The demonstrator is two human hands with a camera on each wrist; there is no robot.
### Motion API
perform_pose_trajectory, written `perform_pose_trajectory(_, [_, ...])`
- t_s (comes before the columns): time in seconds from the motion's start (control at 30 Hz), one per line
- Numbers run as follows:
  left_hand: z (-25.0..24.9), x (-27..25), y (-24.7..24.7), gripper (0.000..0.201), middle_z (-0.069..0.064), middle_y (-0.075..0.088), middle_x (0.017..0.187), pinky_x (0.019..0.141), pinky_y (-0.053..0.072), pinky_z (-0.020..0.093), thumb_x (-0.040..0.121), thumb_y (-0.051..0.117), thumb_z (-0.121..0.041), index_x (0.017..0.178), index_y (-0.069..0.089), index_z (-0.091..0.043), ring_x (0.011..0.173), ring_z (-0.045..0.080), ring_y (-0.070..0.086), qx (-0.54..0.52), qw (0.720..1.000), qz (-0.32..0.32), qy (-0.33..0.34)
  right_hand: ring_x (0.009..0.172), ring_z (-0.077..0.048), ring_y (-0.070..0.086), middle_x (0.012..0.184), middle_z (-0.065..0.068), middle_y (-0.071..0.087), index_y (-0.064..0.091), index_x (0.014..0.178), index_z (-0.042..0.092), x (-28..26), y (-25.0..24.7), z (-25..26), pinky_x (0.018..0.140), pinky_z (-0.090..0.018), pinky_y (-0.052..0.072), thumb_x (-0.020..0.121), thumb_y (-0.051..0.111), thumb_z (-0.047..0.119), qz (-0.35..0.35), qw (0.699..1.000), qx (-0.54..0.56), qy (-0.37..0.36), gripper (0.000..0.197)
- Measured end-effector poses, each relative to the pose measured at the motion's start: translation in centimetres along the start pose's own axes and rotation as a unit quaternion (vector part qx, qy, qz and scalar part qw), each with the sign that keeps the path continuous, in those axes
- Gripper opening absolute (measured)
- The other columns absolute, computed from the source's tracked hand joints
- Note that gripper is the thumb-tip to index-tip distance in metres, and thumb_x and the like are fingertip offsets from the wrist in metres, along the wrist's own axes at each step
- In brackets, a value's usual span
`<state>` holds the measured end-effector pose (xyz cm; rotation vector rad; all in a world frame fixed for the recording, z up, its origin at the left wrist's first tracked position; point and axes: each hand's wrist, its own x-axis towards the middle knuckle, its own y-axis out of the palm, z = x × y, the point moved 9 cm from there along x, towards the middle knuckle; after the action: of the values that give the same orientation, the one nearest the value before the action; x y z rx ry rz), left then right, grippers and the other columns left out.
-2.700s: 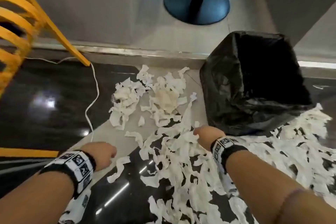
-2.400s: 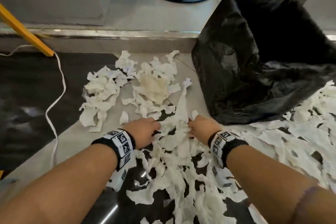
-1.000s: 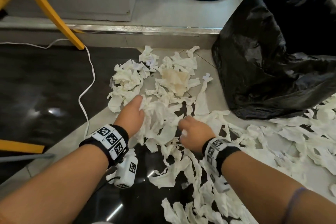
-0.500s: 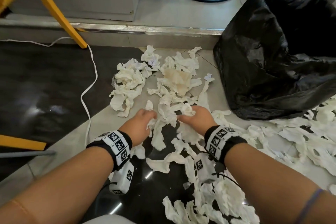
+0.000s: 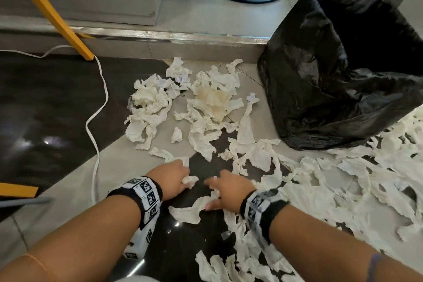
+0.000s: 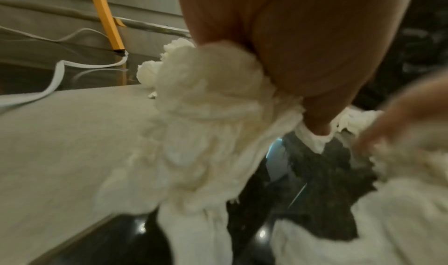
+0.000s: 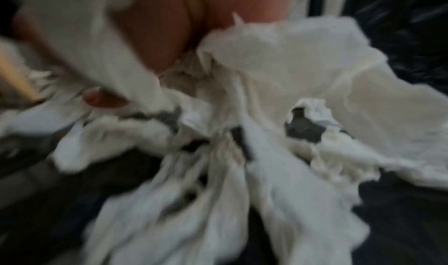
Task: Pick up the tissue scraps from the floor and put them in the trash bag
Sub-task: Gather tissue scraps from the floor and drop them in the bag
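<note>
White tissue scraps [image 5: 212, 107] litter the floor [image 5: 57, 107] across the frame's centre and right. The left hand [image 5: 170, 178] clutches a bunch of scraps at lower centre; the right hand [image 5: 229, 192] grips more beside it. The black trash bag [image 5: 338, 71] gapes at upper right.

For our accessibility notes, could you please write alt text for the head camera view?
Two hands gather torn white tissue scraps on a tiled floor: the left hand grips a wad, the right hand rests on more. An open black trash bag stands to the right.
</note>
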<state>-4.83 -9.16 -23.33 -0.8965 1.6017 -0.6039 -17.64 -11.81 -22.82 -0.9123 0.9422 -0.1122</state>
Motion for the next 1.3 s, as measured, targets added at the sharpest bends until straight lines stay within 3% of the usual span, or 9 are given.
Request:
perform_pose_trajectory(0.2, [1.0,-1.2,-2.8,0.006,0.004,0.049,0.087,0.071,0.04,0.03,0.086,0.047,-0.015,0.081,0.045,-0.016,0.084,0.023,0.053,-0.049,0.996,-0.07,-0.029,0.099,-0.037,0.058,0.115,-0.017,0.048,0.053,0.114,0.011,1.0,1.1,1.0,0.076,-0.037,0.045,0.089,0.044,0.004,-0.023,0.998,-0.059,-0.016,0.027])
perform_pose_trajectory(0.33, [2.7,-2.2,-3.4,0.006,0.001,0.054,0.082,0.071,0.044,0.032,0.085,0.048,-0.019,0.082,0.043,-0.019,0.081,0.021,0.056,-0.085,0.989,-0.112,-0.052,0.066,-0.017,0.056,0.086,-0.001,0.054,0.057,0.102,0.019,0.7,-8.5,-0.7,0.057,-0.023,0.041,0.085,0.045,0.007,-0.134,0.968,0.213,0.011,0.024])
perform_pose_trajectory(0.47, [3.9,-2.9,-4.5,0.008,-0.005,0.056,0.082,0.069,0.045,0.027,0.088,0.049,-0.03,0.086,0.043,-0.027,0.077,0.015,0.056,-0.11,0.982,-0.141,-0.061,0.061,-0.013,0.049,0.07,0.005,0.053,0.058,0.071,0.023,-5.4,-23.4,-3.3,0.062,-0.026,0.043,0.075,0.056,0.01,-0.321,0.839,0.437,-0.043,0.013])
perform_pose_trajectory(0.73, [3.4,-3.5,-8.4,0.017,-0.005,0.058,0.08,0.057,0.036,0.017,0.088,0.051,-0.038,0.083,0.044,-0.024,0.073,0.009,0.055,-0.104,0.978,-0.17,-0.058,0.056,-0.011,0.043,0.055,0.009,0.046,0.049,0.051,0.028,-25.1,-42.1,-16.1,0.054,-0.026,0.036,0.068,0.054,0.016,-0.731,0.552,0.394,-0.07,0.022])
perform_pose_trajectory(0.8, [3.3,-3.6,-8.8,0.021,-0.006,0.058,0.08,0.062,0.041,0.02,0.087,0.053,-0.043,0.087,0.047,-0.023,0.073,0.009,0.055,-0.108,0.977,-0.172,-0.065,0.075,-0.016,0.05,0.081,-0.005,0.057,0.06,0.071,0.031,-23.9,-42.5,-20.1,0.067,-0.029,0.04,0.073,0.053,0.024,-0.731,0.592,0.339,0.016,0.009])
perform_pose_trajectory(0.9, [2.7,-3.8,-9.4,0.029,-0.006,0.059,0.088,0.072,0.045,0.026,0.085,0.055,-0.048,0.097,0.05,-0.022,0.077,0.01,0.055,-0.095,0.978,-0.171,-0.069,0.116,-0.034,0.051,0.132,-0.022,0.046,0.05,0.129,0.016,-16.8,-38.7,-26.7,0.097,-0.036,0.04,0.086,0.058,0.031,-0.49,0.813,0.203,0.239,0.047])
perform_pose_trajectory(0.97, [2.3,-3.6,-10.0,0.027,-0.005,0.059,0.094,0.075,0.044,0.026,0.085,0.056,-0.044,0.1,0.049,-0.023,0.082,0.011,0.055,-0.087,0.981,-0.158,-0.07,0.123,-0.041,0.047,0.142,-0.023,0.039,0.037,0.141,0.018,-15.3,-35.7,-29.0,0.103,-0.043,0.041,0.086,0.06,0.037,-0.383,0.865,0.142,0.29,0.063])
perform_pose_trajectory(1.1, [1.0,-2.9,-12.0,0.035,-0.002,0.051,0.109,0.087,0.042,0.028,0.08,0.057,-0.022,0.113,0.045,-0.017,0.101,0.018,0.054,-0.096,0.984,-0.129,-0.081,0.12,-0.03,0.052,0.133,-0.014,0.054,0.05,0.133,0.016,-18.8,-34.8,-28.8,0.097,-0.032,0.04,0.09,0.055,0.02,-0.499,0.813,0.211,0.213,0.044])
perform_pose_trajectory(1.3, [-3.1,-1.7,-16.8,0.038,0.014,0.05,0.13,0.088,0.041,0.033,0.093,0.048,-0.021,0.129,0.035,-0.015,0.106,0.026,0.054,-0.121,0.974,-0.172,-0.089,0.059,-0.01,0.052,0.069,0.0,0.058,0.069,0.1,0.023,-22.4,-33.2,-28.8,0.055,-0.017,0.042,0.083,0.059,0.013,-0.583,0.75,0.279,0.14,0.021])
